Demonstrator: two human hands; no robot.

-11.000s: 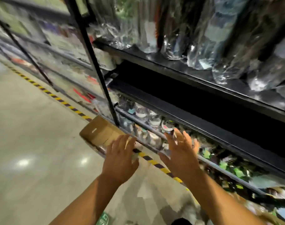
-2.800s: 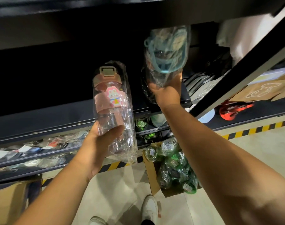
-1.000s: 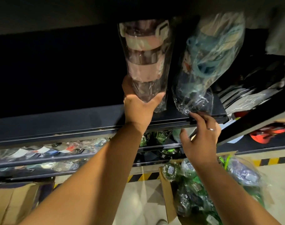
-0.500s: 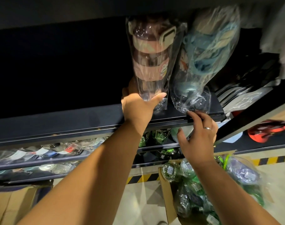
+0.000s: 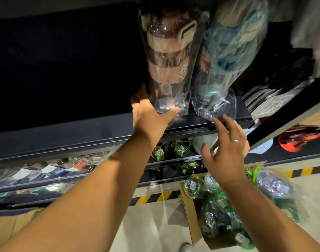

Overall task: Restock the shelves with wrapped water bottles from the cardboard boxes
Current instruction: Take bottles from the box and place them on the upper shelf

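Left hand cups the base of the pink bottle: thumb across the front, fingers round the far left side, a loose wrap rather than a hard squeeze. The pink bottle stands on the shelf near the front lip, long axis upright, cap at the top, plastic wrap on. It lies straight ahead of and above the left palm.

The blue bottle stands just beside it on the right, leaning slightly, and the two wraps touch. Right hand holds nothing, its fingers spread and relaxed. Its fingertips are at the shelf lip under the blue bottle's wrap; cannot tell whether they touch it.

Judgement: placing is about done and the left hand needs to let go without tipping the pink bottle into the blue one.

The box sits on the floor low right, directly under the right forearm, full of wrapped green bottles. The right hand is nearer, so the next pick likely goes straight down from there. The left side of the shelf is free for more.
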